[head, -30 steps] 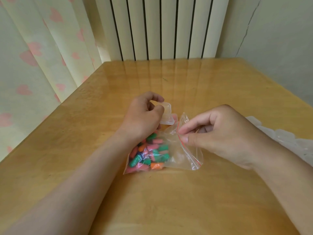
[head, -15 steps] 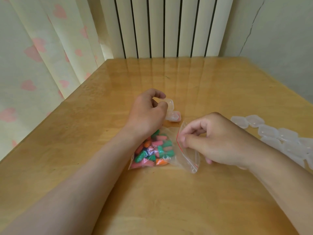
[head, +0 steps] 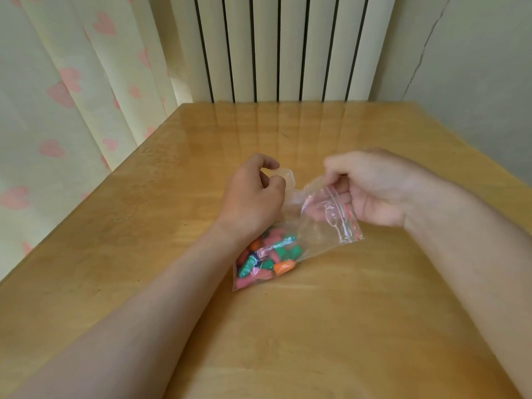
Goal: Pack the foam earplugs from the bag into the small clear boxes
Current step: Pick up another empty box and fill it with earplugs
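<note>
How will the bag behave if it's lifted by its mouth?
Probably floppy: the bag crumples where the right hand pinches it. Likely bottom-heavy, since the earplugs bunch at its low end on the table, so it should hang and swing. They look like light foam, so it should lift easily.

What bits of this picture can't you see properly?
- Head view, small clear box: the left hand curls round it, hiding what is inside.
- Head view, fingertips of the right hand: blurred behind the crinkled plastic of the bag.
- Head view, earplugs: heaped, some under the left wrist, so uncountable.
</note>
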`<state>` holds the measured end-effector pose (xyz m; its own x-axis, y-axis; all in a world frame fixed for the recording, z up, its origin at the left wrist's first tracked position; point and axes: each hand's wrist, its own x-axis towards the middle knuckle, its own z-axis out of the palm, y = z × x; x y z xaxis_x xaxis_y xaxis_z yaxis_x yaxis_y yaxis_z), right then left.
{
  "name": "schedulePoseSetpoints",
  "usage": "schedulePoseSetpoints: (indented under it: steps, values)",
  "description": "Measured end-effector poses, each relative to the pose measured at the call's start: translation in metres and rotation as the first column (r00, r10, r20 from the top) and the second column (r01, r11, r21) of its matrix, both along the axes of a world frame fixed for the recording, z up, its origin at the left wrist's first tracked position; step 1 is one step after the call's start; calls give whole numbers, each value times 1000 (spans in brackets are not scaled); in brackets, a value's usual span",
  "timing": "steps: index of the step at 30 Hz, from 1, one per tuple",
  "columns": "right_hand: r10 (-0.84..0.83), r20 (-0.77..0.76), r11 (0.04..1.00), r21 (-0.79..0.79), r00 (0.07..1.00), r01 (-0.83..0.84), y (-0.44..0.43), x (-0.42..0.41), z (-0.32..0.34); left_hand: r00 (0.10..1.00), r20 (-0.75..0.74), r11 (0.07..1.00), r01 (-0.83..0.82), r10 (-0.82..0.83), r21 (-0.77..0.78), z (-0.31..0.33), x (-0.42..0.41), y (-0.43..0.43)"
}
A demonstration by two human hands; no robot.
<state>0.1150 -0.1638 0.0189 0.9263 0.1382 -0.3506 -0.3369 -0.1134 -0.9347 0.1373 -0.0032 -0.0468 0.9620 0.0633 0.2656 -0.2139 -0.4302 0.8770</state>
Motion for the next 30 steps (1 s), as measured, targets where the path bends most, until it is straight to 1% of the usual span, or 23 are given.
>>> schedulePoseSetpoints:
  steps: [2,3,4,5,7,9,12,15,18,22,25,30]
  values:
    - [30,-114,969,246,993,-1,-4,-2,-10,1000,13,1000,-3,3,0,0,1,0]
    - [60,-151,947,320,987,-9,-6,-3,-14,1000,21,1000,-7,7,-4,0,2,0]
    - [106,-173,936,350,979,-39,-9,-4,-18,1000,28,1000,-12,12,-11,0,2,0]
    - [157,-183,935,343,970,-87,-11,-6,-21,999,33,1000,-16,17,-20,0,2,1]
    - [241,-170,942,278,955,-188,-17,-9,-27,999,35,999,-19,20,-34,-1,2,1]
    - [258,-140,959,158,956,-235,-18,-11,-32,999,48,999,-17,19,-42,0,0,0]
    - [249,-90,963,-85,964,-257,-11,-16,-40,998,61,997,15,-11,-70,2,-2,-2]
    - [227,21,950,-224,974,-217,-3,-18,-47,996,78,996,51,-44,-78,3,-4,-4]
    - [221,88,939,-289,971,-188,3,-19,-52,993,104,994,67,-58,-86,3,-5,-5]
    - [224,141,937,-304,964,-173,7,-20,-57,990,128,994,76,-67,-73,2,-6,-6]
    - [250,166,925,-333,954,-184,9,-20,-59,986,145,995,84,-77,-48,1,-7,-7]
    - [291,197,881,-437,936,-182,8,-20,-57,980,176,995,98,-96,-5,-1,-7,-6]
